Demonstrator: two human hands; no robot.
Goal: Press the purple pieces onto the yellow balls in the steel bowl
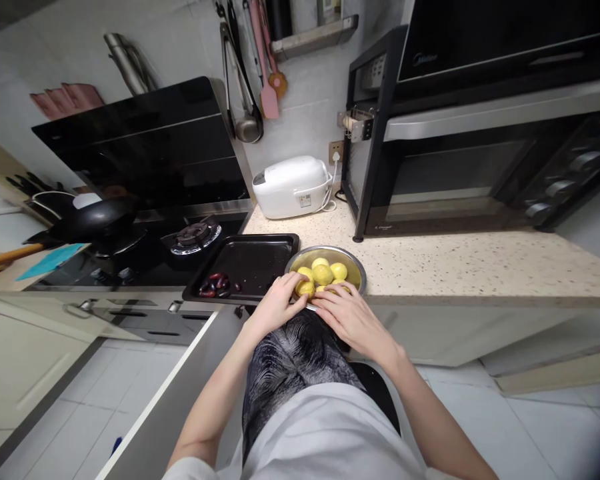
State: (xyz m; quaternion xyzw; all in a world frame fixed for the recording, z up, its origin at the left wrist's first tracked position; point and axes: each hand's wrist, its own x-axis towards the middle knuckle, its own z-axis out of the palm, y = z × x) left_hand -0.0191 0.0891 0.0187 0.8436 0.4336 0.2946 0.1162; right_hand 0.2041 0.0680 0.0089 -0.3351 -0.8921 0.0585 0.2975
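Note:
In the head view a round metal bowl holds several smooth yellow balls, perhaps dough. My left hand reaches over the bowl's left edge, its thumb and fingers closed around one yellow ball at the near side. My right hand comes over the near rim with fingers stretched out, the fingertips close to that ball and lying over others, which they partly hide. Just left of the bowl is a black baking tray with small dark red, date-like pieces in its near left corner.
A white appliance with a cord stands behind the bowl. At right a black rack holds an oven. The gas hob and a black wok are at left. An open drawer juts out beside my legs.

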